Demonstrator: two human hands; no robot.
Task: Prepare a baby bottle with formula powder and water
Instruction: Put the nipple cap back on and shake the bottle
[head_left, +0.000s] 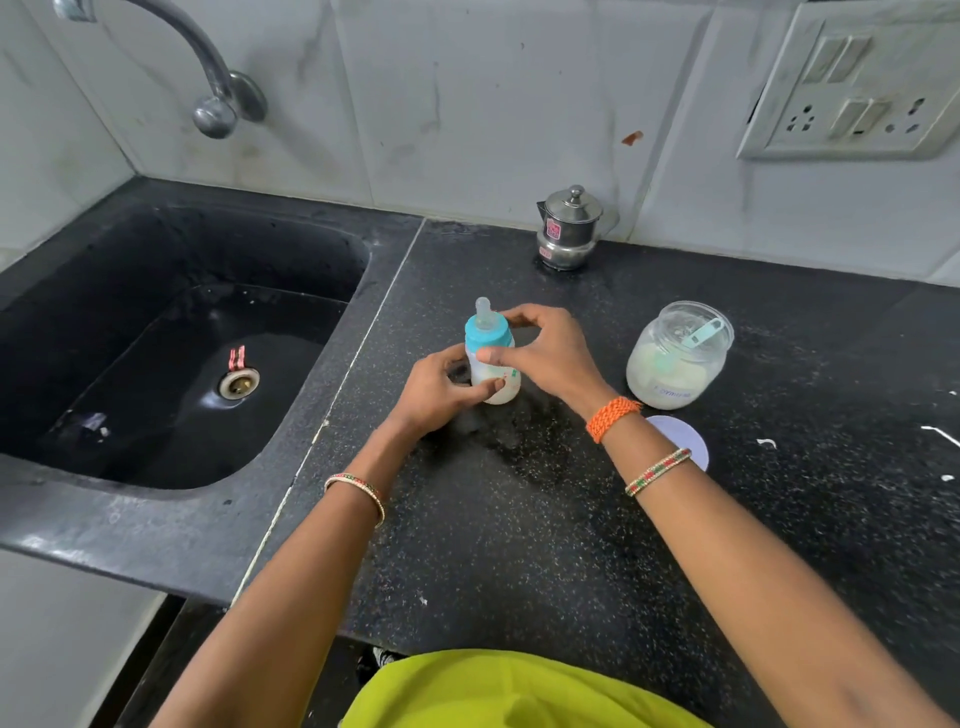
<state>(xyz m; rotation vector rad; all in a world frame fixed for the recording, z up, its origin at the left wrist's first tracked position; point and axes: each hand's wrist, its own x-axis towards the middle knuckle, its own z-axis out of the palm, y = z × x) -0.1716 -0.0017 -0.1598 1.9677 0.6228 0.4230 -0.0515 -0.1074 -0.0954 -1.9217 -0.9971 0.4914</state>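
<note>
Two hands meet at the baby bottle (492, 358), which stands on the black counter (519, 519) between the sink (171, 338) and the open formula jar (678, 356). Left hand (441, 395) is wrapped around the bottle's lower body, steadying it; right hand (545, 348) curls its fingers about the teal collar (485, 335), apparently screwing it tight. Bottle contents look milky, so powder and water seem already in; the step in hand is judged to be capping. Next move likely calls for a firm final twist, then shaking to mix. Long axis runs vertical, leaning slightly left, nipple (484, 312) pointing up. A scoop (701, 332) rests inside the jar, whose lid (685, 441) lies near the right wrist.
</note>
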